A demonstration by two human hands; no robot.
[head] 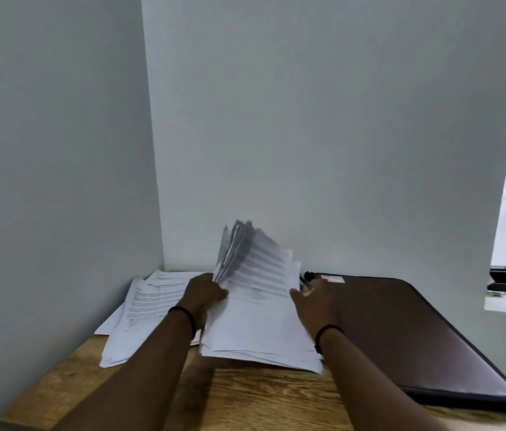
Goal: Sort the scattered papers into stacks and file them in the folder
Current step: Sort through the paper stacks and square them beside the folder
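On the light wooden table [245, 396], a thick stack of white printed papers [261, 325] lies with its long axis running away toward the wall. The left hand [203, 295] pinches its lifted, fanned far sheets; the right hand [315, 306] rests open-fingered on the right edge. Best to square the edges before filing. A second loose pile of printed sheets [139, 309] lies to the left, and the closed dark brown zip folder [401, 331] to the right.

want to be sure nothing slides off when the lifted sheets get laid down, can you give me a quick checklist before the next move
1. Left hand grips the raised, fanned white printed sheets: ok.
2. Right hand steadies the right edge of the white paper stack: ok, fingers straight.
3. Stack fully on the light wooden table: ok, though its edges are uneven.
4. Loose white pile by the left wall squared up: not ok, sheets splayed.
5. Dark brown zipped folder open for filing: not ok, it lies closed.
6. Text legible for sorting: cannot tell, blurred.
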